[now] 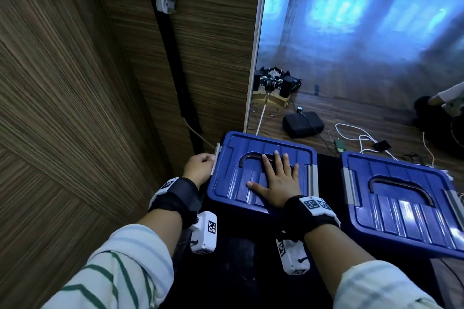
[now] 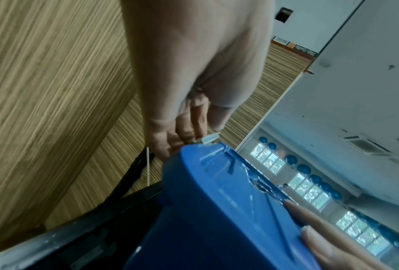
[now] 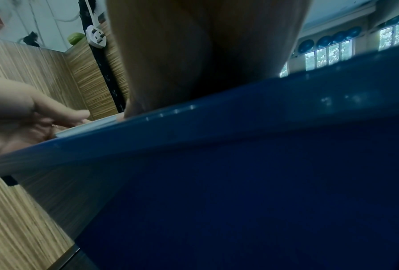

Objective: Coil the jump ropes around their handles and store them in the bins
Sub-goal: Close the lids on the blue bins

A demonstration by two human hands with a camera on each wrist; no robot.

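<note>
The right hand point(image 1: 275, 182) lies flat, fingers spread and straight, pressing down on the lid of the left bin point(image 1: 253, 150), its fingertips reaching the dark recessed handle point(image 1: 247, 158). The left hand point(image 1: 199, 165), at the lid's 9 o'clock edge, has its fingers curled onto the grey latch point(image 1: 216, 158) there. A second closed blue bin point(image 1: 401, 198) sits just beside the first at 3 o'clock; no jump rope shows outside either lid. Both bins rest on a black table point(image 1: 233, 258), with striped wood panelling point(image 1: 75, 83) at 10 o'clock and a wooden floor point(image 1: 364, 98) strewn with cables and a dark case point(image 1: 302, 123) at 1 o'clock. The left wrist view shows the fingers point(image 2: 182, 131) meeting the pale latch tip point(image 2: 209, 139), plus ceiling and windows; the right wrist view is mostly the bin's dark blue side point(image 3: 263, 182).
</note>
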